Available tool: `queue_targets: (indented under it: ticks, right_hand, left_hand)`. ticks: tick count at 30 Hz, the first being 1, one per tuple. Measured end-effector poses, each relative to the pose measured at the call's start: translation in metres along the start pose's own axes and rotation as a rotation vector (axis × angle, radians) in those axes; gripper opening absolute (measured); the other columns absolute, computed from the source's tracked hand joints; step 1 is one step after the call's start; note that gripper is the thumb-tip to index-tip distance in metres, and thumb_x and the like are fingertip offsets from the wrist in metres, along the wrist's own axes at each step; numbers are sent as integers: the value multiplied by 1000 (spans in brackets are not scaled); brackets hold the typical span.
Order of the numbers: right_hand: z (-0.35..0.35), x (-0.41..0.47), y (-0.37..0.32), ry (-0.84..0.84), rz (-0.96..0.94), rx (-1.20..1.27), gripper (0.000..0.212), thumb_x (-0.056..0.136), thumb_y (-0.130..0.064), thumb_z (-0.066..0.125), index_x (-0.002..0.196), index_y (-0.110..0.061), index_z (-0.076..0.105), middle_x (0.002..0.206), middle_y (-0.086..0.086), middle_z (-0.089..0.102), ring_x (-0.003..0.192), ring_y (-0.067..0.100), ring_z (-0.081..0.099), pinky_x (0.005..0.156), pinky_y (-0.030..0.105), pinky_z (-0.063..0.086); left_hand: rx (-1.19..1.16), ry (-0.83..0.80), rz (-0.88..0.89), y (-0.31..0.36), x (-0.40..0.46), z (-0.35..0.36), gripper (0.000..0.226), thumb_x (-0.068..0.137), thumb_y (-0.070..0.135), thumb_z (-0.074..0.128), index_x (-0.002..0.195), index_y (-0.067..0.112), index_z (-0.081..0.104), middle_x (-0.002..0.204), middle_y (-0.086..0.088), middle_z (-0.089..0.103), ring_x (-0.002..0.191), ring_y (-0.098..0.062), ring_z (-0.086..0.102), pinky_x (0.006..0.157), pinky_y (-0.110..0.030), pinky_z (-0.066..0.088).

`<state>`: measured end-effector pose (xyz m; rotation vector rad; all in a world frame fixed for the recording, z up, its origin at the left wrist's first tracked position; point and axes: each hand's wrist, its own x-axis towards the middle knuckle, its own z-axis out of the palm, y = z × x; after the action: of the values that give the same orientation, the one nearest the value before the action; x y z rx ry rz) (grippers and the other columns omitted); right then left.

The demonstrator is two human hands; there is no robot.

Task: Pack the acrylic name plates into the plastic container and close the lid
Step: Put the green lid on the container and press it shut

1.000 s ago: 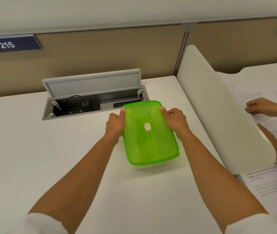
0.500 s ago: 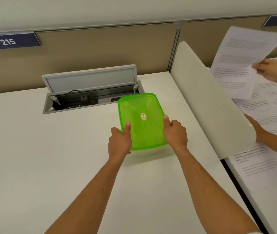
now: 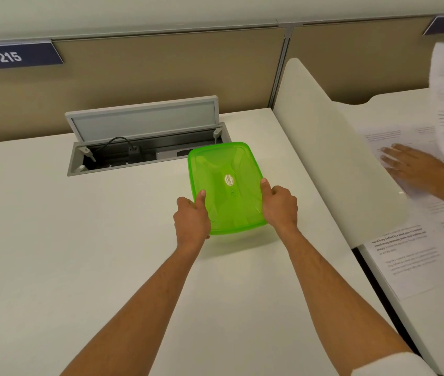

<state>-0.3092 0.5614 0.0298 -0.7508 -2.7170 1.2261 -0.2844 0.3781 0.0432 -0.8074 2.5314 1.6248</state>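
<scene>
A translucent green plastic container (image 3: 225, 169) with its lid on lies on the white desk (image 3: 80, 240), an oval label at the lid's middle. My left hand (image 3: 192, 219) grips its near left edge, thumb pressed on the lid. My right hand (image 3: 279, 204) holds the near right edge, thumb on the lid's rim. No acrylic name plates are visible; the container's inside is hidden by the lid.
An open grey cable hatch (image 3: 145, 139) with a plug and cord sits behind the container. A white curved divider (image 3: 332, 158) bounds the desk on the right. Beyond it another person's hand (image 3: 416, 166) rests on printed papers (image 3: 405, 256).
My hands slid from the container's far corners to its near edges a second ago and have stayed there. The neighbour's hand came down onto the papers.
</scene>
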Motion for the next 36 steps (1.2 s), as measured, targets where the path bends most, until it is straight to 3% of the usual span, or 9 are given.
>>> queue_targets:
  ticks: [3, 7, 9, 13, 17, 23, 31, 36]
  right_hand:
    - [1, 1, 0, 8, 0, -21, 56, 96, -59, 36, 60, -16, 41, 83, 17, 62, 80, 34, 51, 67, 38, 35]
    - [2, 1, 0, 9, 8, -55, 57, 96, -60, 33, 71, -12, 50, 94, 20, 65, 87, 35, 53, 69, 38, 35]
    - [3, 1, 0, 12, 15, -67, 60, 96, -60, 33, 83, -7, 58, 99, 20, 66, 94, 38, 56, 71, 38, 35]
    - [3, 0, 0, 17, 41, -55, 66, 96, -61, 32, 95, -2, 64, 102, 21, 66, 99, 39, 56, 72, 38, 35]
    - [3, 0, -1, 13, 48, -37, 62, 95, -61, 33, 88, -6, 61, 100, 20, 66, 97, 38, 57, 70, 37, 36]
    - [2, -1, -1, 8, 48, 8, 56, 95, -60, 35, 66, -14, 48, 91, 17, 66, 90, 36, 57, 68, 36, 34]
    - [3, 0, -1, 11, 53, 29, 56, 95, -60, 36, 61, -17, 45, 82, 12, 63, 84, 33, 55, 67, 36, 35]
    - [2, -2, -1, 5, 53, 55, 57, 95, -60, 38, 60, -16, 44, 74, 9, 59, 79, 32, 53, 65, 36, 33]
  left_hand:
    - [5, 14, 7, 0, -1, 1, 48, 96, 55, 46, 91, 7, 43, 76, -6, 53, 63, -25, 58, 41, -39, 54]
    - [13, 13, -75, 3, -8, 0, 55, 95, 61, 40, 94, 7, 50, 80, -6, 54, 69, -30, 60, 65, -48, 60]
    - [-9, -15, -123, 1, -13, -1, 61, 91, 67, 40, 95, 8, 53, 80, -3, 53, 61, -22, 59, 60, -44, 61]
    - [-77, -94, -121, -20, -25, -2, 70, 81, 78, 45, 73, 8, 48, 77, -12, 57, 43, -18, 62, 52, -46, 60]
    - [-215, -128, -45, -34, -27, -4, 68, 73, 77, 58, 70, 12, 40, 63, -13, 48, 35, -12, 55, 48, -47, 59]
    - [-374, -231, -5, -44, -19, -3, 62, 71, 64, 72, 66, 15, 34, 43, 0, 38, 36, -18, 54, 62, -61, 57]
    - [-416, -219, 48, -50, -17, 2, 55, 81, 51, 71, 63, 17, 32, 46, 3, 29, 33, -18, 50, 55, -57, 54]
    - [-347, -225, 85, -51, -14, -2, 59, 77, 60, 70, 63, 17, 32, 49, -7, 32, 35, -24, 56, 47, -37, 48]
